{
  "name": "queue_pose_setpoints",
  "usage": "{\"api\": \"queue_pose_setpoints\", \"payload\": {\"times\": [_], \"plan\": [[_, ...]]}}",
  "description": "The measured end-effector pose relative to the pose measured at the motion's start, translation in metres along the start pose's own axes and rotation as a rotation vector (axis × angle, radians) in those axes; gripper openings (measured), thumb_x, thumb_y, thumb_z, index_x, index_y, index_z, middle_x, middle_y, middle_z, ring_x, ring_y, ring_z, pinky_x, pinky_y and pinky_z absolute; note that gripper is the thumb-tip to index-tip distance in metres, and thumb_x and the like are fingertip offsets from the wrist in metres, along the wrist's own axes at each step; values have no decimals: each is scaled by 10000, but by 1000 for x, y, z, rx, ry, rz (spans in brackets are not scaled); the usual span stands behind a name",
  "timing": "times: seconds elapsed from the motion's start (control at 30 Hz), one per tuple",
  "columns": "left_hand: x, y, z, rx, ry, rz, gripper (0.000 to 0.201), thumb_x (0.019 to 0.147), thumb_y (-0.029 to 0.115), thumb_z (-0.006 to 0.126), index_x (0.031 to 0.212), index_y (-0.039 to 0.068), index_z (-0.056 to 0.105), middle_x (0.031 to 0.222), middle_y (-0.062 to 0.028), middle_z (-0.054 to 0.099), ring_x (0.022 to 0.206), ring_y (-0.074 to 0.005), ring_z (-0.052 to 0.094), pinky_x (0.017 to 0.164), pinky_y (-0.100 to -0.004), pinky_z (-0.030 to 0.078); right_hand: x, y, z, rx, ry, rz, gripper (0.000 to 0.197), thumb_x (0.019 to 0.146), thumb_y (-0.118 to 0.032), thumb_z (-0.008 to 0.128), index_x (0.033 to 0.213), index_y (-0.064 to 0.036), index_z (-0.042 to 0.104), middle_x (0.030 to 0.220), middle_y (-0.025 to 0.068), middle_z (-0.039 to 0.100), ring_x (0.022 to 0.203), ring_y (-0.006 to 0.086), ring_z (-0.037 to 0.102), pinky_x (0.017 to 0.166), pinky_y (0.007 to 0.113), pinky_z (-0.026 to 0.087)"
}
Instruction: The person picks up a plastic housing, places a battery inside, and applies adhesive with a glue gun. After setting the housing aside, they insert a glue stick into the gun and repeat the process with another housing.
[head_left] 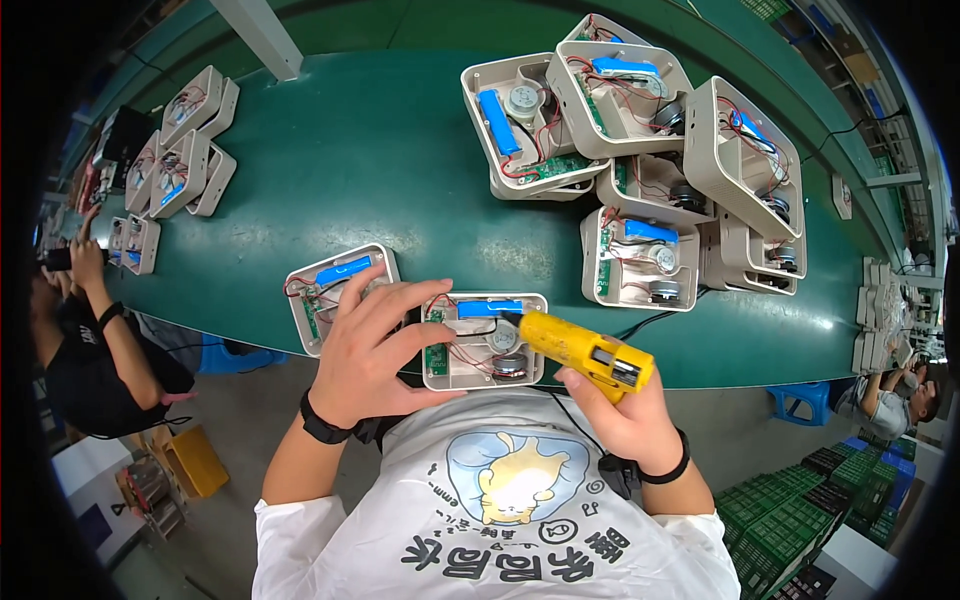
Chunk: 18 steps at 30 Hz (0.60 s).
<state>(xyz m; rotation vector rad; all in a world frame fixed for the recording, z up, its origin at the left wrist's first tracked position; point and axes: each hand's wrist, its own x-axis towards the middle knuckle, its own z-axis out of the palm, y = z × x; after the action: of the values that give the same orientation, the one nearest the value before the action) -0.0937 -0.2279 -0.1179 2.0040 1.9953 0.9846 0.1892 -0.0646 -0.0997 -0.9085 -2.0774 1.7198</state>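
A beige plastic housing (432, 381) lies at the table's near edge in front of me. Inside it are a blue battery pack (488, 309), a round silvery part (503, 338), a black speaker (510, 367), a green circuit board (436, 358) and thin wires. My left hand (365, 350) grips the housing's left side, thumb at the near edge and fingers spread over the far left corner. In my right hand (630, 425) is a yellow hot glue gun (580, 350), its dark nozzle over the housing beside the battery. The trigger fingers are mostly hidden beneath the gun.
Another open housing (300, 320) sits just left, partly behind my left hand. Stacked housings (625, 110) fill the far right, with one housing (640, 260) closer. More housings (185, 170) stand far left on the green table (390, 150). People work at both sides. A black cable (650, 320) runs right.
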Motion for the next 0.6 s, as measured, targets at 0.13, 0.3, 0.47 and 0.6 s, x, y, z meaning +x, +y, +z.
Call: {"api": "queue_pose_setpoints", "payload": {"times": [0.13, 0.3, 0.47, 0.6], "plan": [[-2, -1, 1, -11, -3, 5, 491, 666, 407, 1027, 1012, 179, 762, 1460, -92, 734, 1178, -296, 738, 1220, -591, 442, 14, -8, 10, -93, -135, -13, 186, 1032, -179, 768, 1111, -11, 778, 928, 159, 728, 767, 372, 719, 681, 427, 554], [-4, -2, 1, -21, 5, 11, 476, 674, 399, 1024, 998, 177, 756, 1466, -87, 734, 1194, -296, 737, 1218, -592, 445, 18, -3, 18, -83, -142, -36, 207, 1041, -196, 760, 1141, -15, 786, 924, 157, 731, 761, 370, 718, 682, 424, 556], [-6, -3, 1, -20, 11, 12, 475, 689, 417, 1022, 995, 175, 751, 1473, -80, 735, 1208, -297, 736, 1224, -592, 442, 13, -9, 18, -83, -132, 16, 206, 1039, -181, 763, 1155, -13, 787, 922, 160, 730, 763, 373, 717, 684, 428, 556], [-8, -3, 1, -11, 20, 26, 481, 698, 437, 1019, 997, 175, 749, 1473, -78, 736, 1213, -299, 735, 1226, -591, 439, 11, -7, 17, -50, -80, 17, 190, 1040, -168, 764, 1140, -7, 780, 906, 158, 710, 762, 368, 704, 688, 414, 550]]}}
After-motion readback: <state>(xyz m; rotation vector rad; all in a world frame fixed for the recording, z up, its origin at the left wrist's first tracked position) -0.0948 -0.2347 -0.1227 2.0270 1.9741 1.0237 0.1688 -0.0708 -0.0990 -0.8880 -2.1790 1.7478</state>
